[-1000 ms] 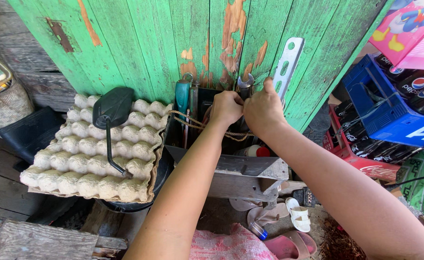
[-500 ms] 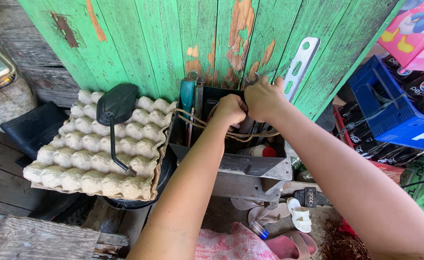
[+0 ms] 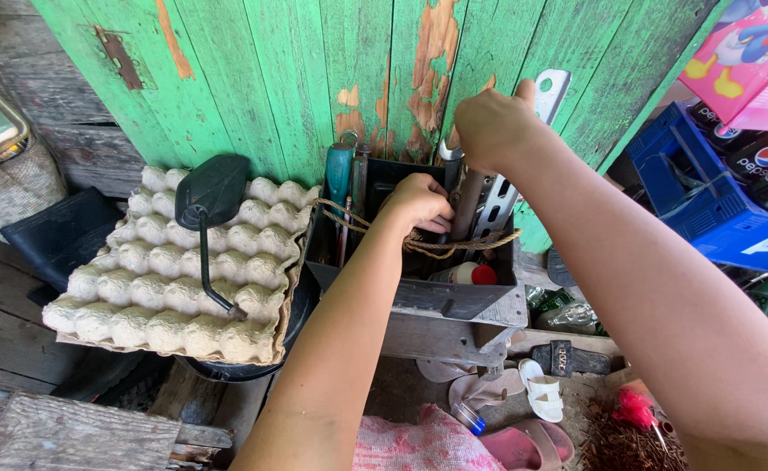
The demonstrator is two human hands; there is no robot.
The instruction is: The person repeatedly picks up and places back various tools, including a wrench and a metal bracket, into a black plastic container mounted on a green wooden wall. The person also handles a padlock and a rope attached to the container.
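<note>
A dark tool box [image 3: 454, 301] stands against a green plank wall, with a rope [image 3: 454, 247] looped across it. My left hand [image 3: 421, 202] reaches inside the box, fingers curled around something among the tools; what it grips is hidden. My right hand [image 3: 491, 126] is higher, closed around the top of a long brown-handled tool [image 3: 467, 205] standing upright in the box. Beside it a pale perforated metal strip [image 3: 548, 94] leans on the wall. A green-handled screwdriver [image 3: 339, 173] stands at the box's left side.
A grey egg carton [image 3: 170, 275] lies left of the box, with a black motorbike mirror [image 3: 211, 194] on it. Blue bottle crates [image 3: 715, 201] stand at the right. Sandals [image 3: 523, 397] and a pink cloth [image 3: 419, 445] lie on the ground below.
My right hand has risen, drawing the brown-handled tool upward. My left hand has stayed low inside the box. The camera has come closer.
</note>
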